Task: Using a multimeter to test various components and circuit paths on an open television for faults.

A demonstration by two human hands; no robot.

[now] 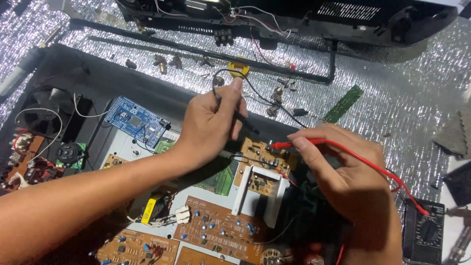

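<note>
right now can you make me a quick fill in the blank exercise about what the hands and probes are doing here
1. The left hand holds the ____ probe.
2. The right hand holds the ____ probe in its grip.
3. The red lead runs to the black ____ at the lower right.
4. Left of the hands lies a ____ circuit board with no probe on it.

Missing words: black; red; multimeter; blue

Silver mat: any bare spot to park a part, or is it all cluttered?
Bare silver mat lies right of the green strip board, up to the grey pads. Crowded: the strip of brass screws below the black housing, and the chassis boards under the left hand and right hand.
</note>
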